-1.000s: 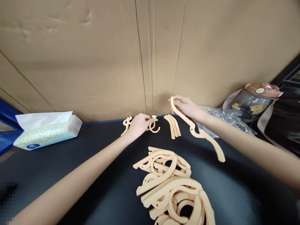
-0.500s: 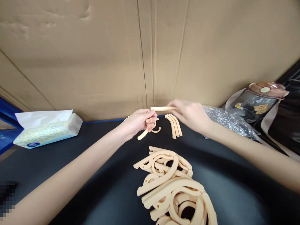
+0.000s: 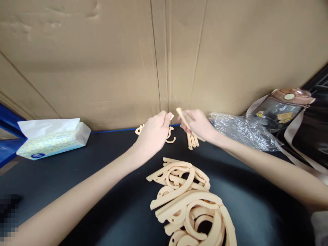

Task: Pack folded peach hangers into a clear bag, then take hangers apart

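Observation:
My left hand [image 3: 153, 134] and my right hand [image 3: 196, 123] are raised close together at the back of the black table [image 3: 77, 177], in front of the cardboard wall. The right hand's fingers are wrapped round a long beige plastic hanger arm [image 3: 180, 114], whose end sticks out up and to the left. The left hand's fingers are closed, with a small beige piece just showing at the fingertips. Under the hands lie beige hook pieces [image 3: 171, 138] and a short row of curved strips [image 3: 192, 140]. A pile of beige hanger parts [image 3: 189, 201] lies nearer to me.
A tissue pack [image 3: 51, 141] lies at the left. Crumpled clear plastic [image 3: 238, 131] and a dark water bottle with a pink lid [image 3: 282, 109] sit at the right. A cardboard wall [image 3: 153, 58] closes off the back.
The right hand turned the long hanger arm from hanging down at the right to pointing toward the left hand. The left hand lifted off the hook pieces, and both hands came together.

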Motion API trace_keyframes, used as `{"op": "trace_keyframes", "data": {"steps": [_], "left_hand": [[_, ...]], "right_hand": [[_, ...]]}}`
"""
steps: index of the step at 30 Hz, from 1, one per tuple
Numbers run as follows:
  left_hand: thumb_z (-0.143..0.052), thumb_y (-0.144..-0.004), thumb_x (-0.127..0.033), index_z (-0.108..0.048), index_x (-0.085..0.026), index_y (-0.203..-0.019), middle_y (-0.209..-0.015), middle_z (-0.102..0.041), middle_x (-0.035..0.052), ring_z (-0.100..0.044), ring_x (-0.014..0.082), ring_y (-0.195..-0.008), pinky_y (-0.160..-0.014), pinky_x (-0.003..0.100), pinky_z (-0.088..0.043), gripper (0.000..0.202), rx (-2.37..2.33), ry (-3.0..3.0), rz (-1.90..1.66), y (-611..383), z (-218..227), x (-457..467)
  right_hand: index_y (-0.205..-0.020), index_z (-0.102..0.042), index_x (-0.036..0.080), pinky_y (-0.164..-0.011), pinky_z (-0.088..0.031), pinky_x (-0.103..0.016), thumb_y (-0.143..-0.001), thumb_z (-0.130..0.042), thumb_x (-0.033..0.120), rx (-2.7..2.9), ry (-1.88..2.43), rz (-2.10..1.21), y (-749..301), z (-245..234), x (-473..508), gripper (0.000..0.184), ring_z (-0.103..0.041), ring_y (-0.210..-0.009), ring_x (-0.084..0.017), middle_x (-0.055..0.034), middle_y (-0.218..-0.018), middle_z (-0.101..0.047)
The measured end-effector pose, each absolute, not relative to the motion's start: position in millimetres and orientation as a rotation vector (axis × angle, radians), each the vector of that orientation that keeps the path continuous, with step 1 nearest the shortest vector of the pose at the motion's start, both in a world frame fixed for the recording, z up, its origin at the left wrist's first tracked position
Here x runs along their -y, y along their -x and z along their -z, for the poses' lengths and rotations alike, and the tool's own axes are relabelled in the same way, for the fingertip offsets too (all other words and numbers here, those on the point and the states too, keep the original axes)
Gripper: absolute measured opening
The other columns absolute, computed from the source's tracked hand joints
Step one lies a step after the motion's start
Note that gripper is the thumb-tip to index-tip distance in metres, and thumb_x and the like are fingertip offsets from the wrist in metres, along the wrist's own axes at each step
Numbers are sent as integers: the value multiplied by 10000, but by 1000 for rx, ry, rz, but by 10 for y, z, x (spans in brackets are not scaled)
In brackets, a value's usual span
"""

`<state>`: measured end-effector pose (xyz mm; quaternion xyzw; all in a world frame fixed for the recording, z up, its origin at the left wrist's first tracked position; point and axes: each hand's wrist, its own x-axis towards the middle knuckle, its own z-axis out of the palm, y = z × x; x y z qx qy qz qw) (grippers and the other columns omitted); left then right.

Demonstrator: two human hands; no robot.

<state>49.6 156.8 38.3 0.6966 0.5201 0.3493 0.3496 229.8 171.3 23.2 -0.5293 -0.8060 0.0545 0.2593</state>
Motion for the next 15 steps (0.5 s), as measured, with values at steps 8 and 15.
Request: {"op": "trace_keyframes", "data": {"steps": [8, 15], "left_hand": [[-580, -788, -374, -632, -180, -720, -740, -625, 59, -561, 253, -804, -688, 288, -364, 212, -1704, -2053, -697, 216, -227, -2060], [-635, -780, -561, -643, -257, -954, -883, -667, 11, -598, 223, -786, -619, 266, -376, 351, -1293, -2079, 104, 188, -280, -1298]], "right_hand": [[-1021, -574, 189, -666, -463, -311, -999, -335, 445, 2033, 1466, -82, -2865, -125, -1864, 351, -624, -749, -194, -63, -891, -680], [-1014, -626, 174, -819, -475, -395, -956, -404, 274, 2233, 1452, 69, -3057, 46, -1496, 251, -624, -1016, -286, -134, -1097, -687]]}}
